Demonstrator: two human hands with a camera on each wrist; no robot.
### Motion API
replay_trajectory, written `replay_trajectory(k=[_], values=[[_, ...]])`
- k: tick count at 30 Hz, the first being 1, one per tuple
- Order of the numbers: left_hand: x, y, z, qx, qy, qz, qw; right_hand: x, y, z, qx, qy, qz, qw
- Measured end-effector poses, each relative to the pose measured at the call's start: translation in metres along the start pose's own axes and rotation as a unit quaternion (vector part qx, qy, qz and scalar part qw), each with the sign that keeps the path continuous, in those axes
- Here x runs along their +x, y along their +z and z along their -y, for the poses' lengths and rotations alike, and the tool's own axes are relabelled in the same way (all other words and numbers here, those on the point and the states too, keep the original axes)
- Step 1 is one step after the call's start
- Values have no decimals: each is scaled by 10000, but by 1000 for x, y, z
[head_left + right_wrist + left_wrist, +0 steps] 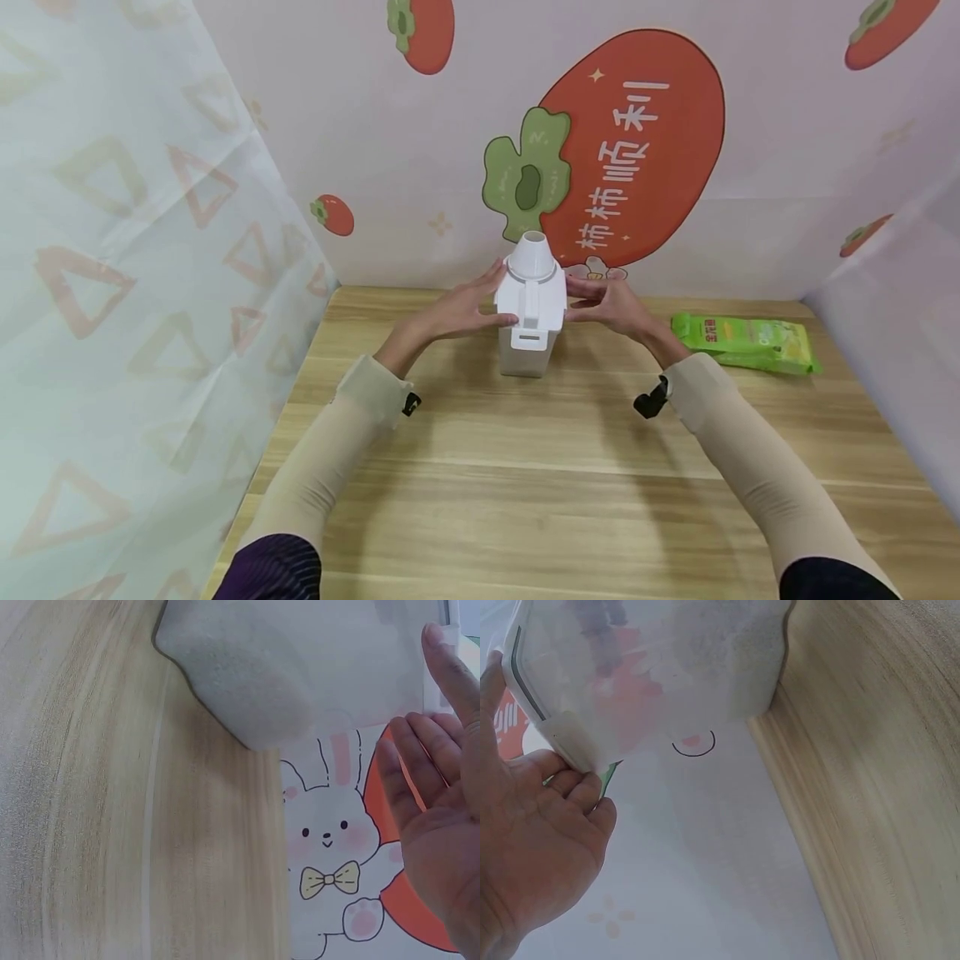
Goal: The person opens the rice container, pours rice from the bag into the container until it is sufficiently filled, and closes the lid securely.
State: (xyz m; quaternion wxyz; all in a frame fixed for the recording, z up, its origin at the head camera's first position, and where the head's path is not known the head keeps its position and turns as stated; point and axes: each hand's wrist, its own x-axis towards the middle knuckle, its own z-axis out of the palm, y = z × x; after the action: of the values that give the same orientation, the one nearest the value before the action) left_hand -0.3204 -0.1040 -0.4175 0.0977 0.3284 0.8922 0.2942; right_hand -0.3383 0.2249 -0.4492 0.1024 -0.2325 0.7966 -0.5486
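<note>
A tall, translucent white storage container [522, 358] stands upright near the back of the table. On its white lid [550, 310] sits a cone-shaped white piece with a round opening at the top. Pale contents show through the lower walls in the wrist views; what they are is unclear. From the left, my left hand [465, 308] grips the lid's edge, its fingers bent beneath a side flap [570, 739] and its thumb on the rim. My right hand [611, 307] grips the opposite edge, thumb and fingertips at the flap there.
A green packet [750, 342] with yellow print lies on the wooden table [525, 483], right of my right forearm. A wall covering [405, 167] with persimmon drawings rises directly behind the container. Patterned sheets [150, 250] border the left and right sides.
</note>
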Motion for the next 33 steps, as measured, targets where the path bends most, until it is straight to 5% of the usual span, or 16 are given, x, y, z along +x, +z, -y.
replay_trajectory(k=[21,28,33], values=[[1,4,3,-48,-25,-34,10000,-3,2,2,-144,-71,162,9997],[1,5,5,8,-35,-61,10000,-12,-1,15,-732,-154,312,9967],[4,-5,5,-67,-129,-151,9998,-18,2,34,-1234,-146,-142,9921]])
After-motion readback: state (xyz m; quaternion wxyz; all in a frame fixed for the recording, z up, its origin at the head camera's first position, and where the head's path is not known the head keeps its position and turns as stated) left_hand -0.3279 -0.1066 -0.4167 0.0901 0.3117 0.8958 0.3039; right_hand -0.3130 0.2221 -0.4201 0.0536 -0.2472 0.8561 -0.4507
